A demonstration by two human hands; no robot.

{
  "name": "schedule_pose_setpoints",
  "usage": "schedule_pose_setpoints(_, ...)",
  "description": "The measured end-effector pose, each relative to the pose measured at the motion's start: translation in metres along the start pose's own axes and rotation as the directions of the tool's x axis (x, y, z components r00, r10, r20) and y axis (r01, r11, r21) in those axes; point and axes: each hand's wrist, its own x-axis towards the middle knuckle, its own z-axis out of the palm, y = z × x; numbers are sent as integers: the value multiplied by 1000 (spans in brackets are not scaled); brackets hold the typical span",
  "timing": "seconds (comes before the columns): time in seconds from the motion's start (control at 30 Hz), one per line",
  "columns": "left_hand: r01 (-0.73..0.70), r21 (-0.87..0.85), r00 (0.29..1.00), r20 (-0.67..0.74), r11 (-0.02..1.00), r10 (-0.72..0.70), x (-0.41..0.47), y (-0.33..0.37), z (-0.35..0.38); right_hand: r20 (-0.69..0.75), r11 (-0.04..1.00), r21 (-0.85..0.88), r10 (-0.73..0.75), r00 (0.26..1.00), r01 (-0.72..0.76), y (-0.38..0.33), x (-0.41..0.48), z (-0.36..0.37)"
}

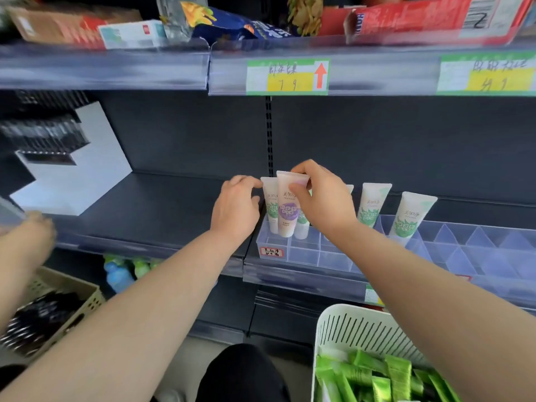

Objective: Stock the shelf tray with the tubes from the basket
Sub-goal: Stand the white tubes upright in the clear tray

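Note:
A clear divided shelf tray (pixel 304 253) sits on the middle shelf, right of centre. My right hand (pixel 322 198) pinches the flat top of a purple-label tube (pixel 288 207), which stands cap-down at the tray's left end. My left hand (pixel 236 207) touches the top edge of a green-label tube (pixel 269 204) standing just behind and left of it. Two more green-label tubes (pixel 372 204) (pixel 412 217) stand upright in compartments further right. The white slotted basket (pixel 348 323) at the lower right holds several green packets.
Another person's hand (pixel 32 230) reaches in at the left above a beige basket (pixel 66 297) of dark items. A white stepped display stand (pixel 87 158) sits on the left shelf. Snack bags and boxes fill the upper shelf. Bottles (pixel 119 274) stand below.

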Motion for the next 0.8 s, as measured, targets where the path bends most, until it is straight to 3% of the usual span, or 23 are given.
schedule_pose_setpoints(0.23,20,48,999,39,999,-22,-15,-21,-12,128,991,-128,45,991,-28,2,1,31)
schedule_pose_setpoints(0.57,-67,-42,995,-71,997,64,-24,3,-7,119,991,-132,1,993,14,6,-4,26)
schedule_pose_setpoints(0.8,-171,-49,985,-45,984,169,-39,40,-4,69,981,-188,-30,997,43,24,-34,-4)
